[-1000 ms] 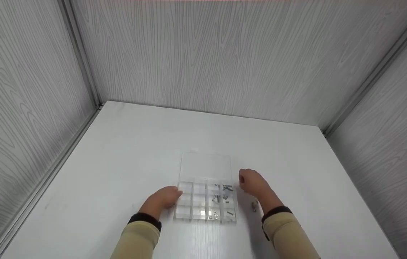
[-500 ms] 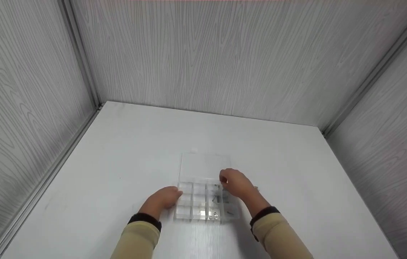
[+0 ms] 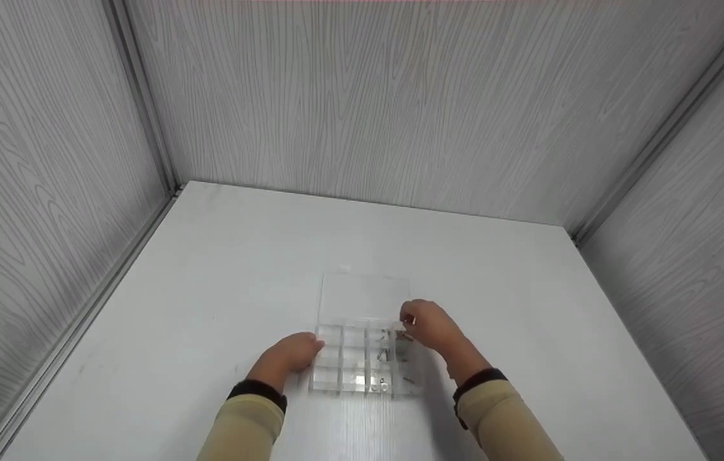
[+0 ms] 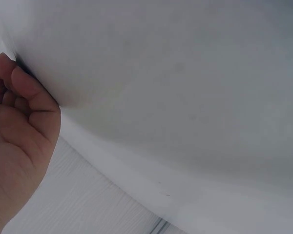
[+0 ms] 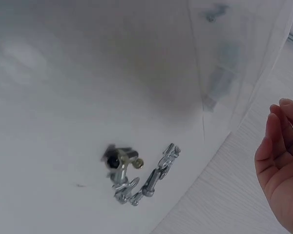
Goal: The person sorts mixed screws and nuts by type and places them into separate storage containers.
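A clear plastic compartment box lies on the table, its transparent lid folded back behind it. My left hand grips the box's left edge, thumb on the rim; its fingers curl in the left wrist view. Over the top of the rightmost column is my right hand, thumb and fingertips brought together. I cannot tell whether a small fastener sits between them. Silvery screws lie in the right-hand compartments. In the right wrist view a loose pile of bolts and small metal hardware rests on the table.
The white tabletop stretches around the box. Wood-grain panels rise behind it and on both sides. In the head view my right forearm and wrist cover the hardware pile.
My right hand has come left from beside the box to above its right compartments, then shifted slightly back right. The left hand and box have stayed put.
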Demonstrator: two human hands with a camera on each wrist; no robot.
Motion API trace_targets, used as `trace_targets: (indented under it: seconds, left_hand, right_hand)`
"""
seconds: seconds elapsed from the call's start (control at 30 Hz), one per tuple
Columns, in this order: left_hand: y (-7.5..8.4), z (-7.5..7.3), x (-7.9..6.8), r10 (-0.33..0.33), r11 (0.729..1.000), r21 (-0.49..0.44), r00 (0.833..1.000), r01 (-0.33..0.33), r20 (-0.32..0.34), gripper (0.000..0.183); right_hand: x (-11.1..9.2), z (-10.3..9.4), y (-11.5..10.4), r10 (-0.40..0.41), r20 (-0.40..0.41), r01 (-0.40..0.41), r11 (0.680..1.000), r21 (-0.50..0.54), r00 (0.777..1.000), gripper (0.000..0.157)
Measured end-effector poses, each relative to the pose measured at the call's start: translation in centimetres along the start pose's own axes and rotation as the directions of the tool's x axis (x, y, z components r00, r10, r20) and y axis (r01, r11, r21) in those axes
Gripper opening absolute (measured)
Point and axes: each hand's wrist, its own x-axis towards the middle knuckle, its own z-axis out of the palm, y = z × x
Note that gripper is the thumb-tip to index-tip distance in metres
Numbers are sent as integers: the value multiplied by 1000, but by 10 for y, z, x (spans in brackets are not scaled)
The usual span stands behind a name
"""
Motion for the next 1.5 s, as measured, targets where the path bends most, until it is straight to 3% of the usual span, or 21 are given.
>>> trace_targets:
  seconds: [0.13, 0.33, 0.57, 0.7, 0.87, 1.27, 1.33, 1.5]
  left_hand:
    - [0, 0, 0, 20, 1000, 20, 1000, -20, 0, 47]
    - [1, -2, 0, 24, 999, 33, 1000, -23, -14, 45]
    - [2, -1, -2, 31, 998, 47, 999, -30, -21, 46]
    - [3, 0, -3, 0, 1000, 21, 1000, 1, -6, 48]
    - [4, -1, -3, -21, 1000, 3, 1000, 21, 6, 49]
    - [5, 0, -2, 6, 1000, 30, 1000, -6, -12, 47]
    - [5, 0, -2, 5, 1000, 26, 1000, -4, -17, 46]
    - [4, 1, -3, -11, 1000, 15, 1000, 11, -28, 45]
  right_hand:
    - [-5, -5, 15, 38, -35, -39, 999, -35, 999, 7]
    - [-12, -6, 32, 142, 27, -138, 982, -129, 989, 10]
    - [-18, 4, 46, 325, 123, -302, 937, -174, 938, 5]
    - [-19, 9, 47, 372, 154, -348, 923, -162, 915, 10]
    - [-21, 12, 48, 399, 150, -379, 914, -146, 905, 14]
    - [-18, 16, 51, 400, 153, -377, 912, -161, 904, 15]
    - [-16, 14, 48, 381, 145, -358, 920, -160, 913, 14]
    - [-11, 6, 36, 267, 74, -252, 954, -165, 961, 16]
